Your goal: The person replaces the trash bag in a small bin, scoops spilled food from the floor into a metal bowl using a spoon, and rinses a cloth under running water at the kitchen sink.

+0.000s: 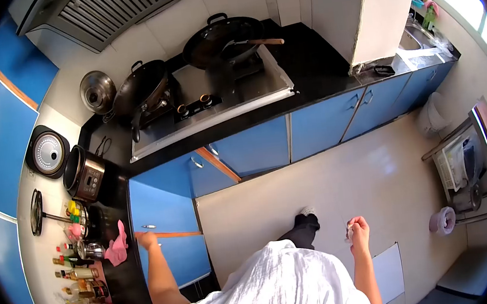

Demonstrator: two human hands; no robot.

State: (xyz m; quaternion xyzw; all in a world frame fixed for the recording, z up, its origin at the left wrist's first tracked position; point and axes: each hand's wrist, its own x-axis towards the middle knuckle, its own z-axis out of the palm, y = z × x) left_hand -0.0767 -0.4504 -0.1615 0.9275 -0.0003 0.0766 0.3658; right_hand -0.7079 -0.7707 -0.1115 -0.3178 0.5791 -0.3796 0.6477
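My left hand (146, 239) is at the edge of a blue cabinet door (174, 255), by its orange-brown edge strip, just below the black counter; its fingertips are hard to make out. A pink cloth (117, 246) lies on the counter to the left of that hand. Over the floor on the right, my right hand (357, 232) is closed around a small whitish thing (349, 233), too small to name.
A gas stove (164, 133) holds two dark woks. Beside it stands a rice cooker (84, 174), with bottles (78, 274) along the left wall. A small bin (442, 221) and a metal rack (482, 219) stand at the right. The sink (415, 36) is at the back right.
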